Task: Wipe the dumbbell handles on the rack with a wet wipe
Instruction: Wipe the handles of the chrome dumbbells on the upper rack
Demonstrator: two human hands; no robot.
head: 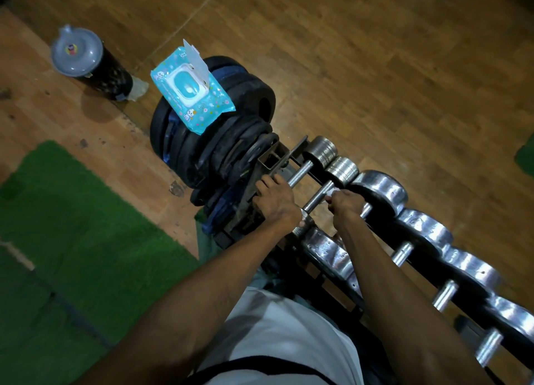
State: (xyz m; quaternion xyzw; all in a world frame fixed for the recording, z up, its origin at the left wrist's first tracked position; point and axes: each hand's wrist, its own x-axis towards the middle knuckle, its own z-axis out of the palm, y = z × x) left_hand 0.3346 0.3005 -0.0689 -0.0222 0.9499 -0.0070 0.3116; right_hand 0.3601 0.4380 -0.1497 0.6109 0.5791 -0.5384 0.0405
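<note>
A row of chrome dumbbells (378, 188) lies on a black rack (315, 277) that runs from the centre to the lower right. My right hand (345, 204) grips a white wet wipe (332, 191) against a dumbbell handle (318, 195), the second from the rack's far end. My left hand (273, 199) rests curled over the near end of the first dumbbell and the rack frame; what its fingers hold is hidden. A light blue wet wipe pack (192, 91) with its lid flipped up lies on top of the stacked weight plates.
Black weight plates (219, 150) stand stacked at the rack's far end. A black bin with a grey lid (86, 62) stands on the wooden floor (361, 67) at the upper left. A green mat (66, 240) covers the floor at the left.
</note>
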